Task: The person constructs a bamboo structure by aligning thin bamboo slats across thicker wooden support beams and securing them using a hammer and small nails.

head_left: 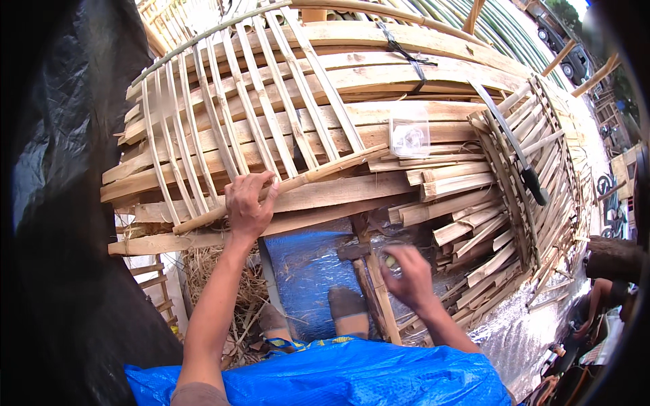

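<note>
My left hand [250,204] is closed around the near bamboo rail [318,172] of a slatted bamboo panel [233,101]. Thin upright slats run from this rail to a far rail, and the panel rests on stacked timber boards [379,189]. My right hand [410,279] is lower and to the right, its fingers curled and blurred. Near its fingertips is a small pale greenish spot I cannot make out. Just left of that hand is a hammer [353,252] with a dark head, beside a strip of split bamboo.
Bundled split bamboo pieces [474,223] lie to the right, with a black-handled saw [508,135] on top. A clear plastic container [409,135] sits on the boards. Blue sheeting [305,271] covers the ground by my feet; a black tarp [74,203] hangs at left.
</note>
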Demonstrator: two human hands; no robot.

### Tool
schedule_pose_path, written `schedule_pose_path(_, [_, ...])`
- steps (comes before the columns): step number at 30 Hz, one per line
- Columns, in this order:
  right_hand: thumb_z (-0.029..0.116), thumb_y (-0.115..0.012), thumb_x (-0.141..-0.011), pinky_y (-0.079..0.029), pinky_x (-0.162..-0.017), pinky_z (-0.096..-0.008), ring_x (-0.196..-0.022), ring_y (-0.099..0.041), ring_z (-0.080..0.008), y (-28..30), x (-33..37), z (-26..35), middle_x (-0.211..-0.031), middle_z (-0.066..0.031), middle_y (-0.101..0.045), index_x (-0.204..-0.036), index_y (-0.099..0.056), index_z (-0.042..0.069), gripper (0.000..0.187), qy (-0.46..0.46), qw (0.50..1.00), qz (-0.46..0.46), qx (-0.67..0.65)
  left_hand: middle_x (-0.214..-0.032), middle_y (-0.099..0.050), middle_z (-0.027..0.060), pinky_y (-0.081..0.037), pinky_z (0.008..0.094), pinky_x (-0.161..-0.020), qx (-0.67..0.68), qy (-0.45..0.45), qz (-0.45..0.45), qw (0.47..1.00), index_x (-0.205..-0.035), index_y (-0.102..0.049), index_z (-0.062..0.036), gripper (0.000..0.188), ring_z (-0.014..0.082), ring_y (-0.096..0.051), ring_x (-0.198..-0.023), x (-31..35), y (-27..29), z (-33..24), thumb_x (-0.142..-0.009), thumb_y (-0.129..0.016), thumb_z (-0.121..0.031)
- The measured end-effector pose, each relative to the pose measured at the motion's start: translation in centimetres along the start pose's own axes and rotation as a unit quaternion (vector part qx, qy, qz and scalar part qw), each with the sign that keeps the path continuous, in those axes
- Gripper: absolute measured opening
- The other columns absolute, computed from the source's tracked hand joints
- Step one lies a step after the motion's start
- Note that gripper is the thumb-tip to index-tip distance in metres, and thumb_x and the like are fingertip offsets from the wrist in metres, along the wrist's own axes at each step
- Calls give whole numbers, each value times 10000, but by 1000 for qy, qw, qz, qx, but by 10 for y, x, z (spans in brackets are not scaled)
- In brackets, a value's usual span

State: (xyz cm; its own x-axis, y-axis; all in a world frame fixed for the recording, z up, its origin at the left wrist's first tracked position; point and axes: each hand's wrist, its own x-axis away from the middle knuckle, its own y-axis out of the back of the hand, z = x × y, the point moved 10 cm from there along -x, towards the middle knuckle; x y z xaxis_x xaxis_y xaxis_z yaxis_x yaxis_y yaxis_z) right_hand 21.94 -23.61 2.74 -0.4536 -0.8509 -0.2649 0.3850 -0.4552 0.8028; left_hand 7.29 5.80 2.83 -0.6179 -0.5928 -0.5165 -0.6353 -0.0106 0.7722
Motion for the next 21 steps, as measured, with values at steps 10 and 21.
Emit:
schedule_pose_path(10, [203,-740,-824,-467,-983,-425,-1093,-576,-317,63,-234,-49,-1164,-89,-667,-903,-817,117,140,-1,964,64,257,-824,-692,31,-401,365,-790,104,84,-11,991,-1089,-706,-133,263,199,-636,-817,2,6,18,-972,-639,-360])
schedule_pose_path(21, [233,-760,-792,-435,-977,-430,-1126,-561,-291,50,-216,-58,-1192,-51,-659,-949,-814,162,180,14,961,2,276,-791,-671,44,-419,371,-772,96,77,-27,992,-1063,-703,-122,244,220,-634,-755,6,7,18,-960,-655,-338])
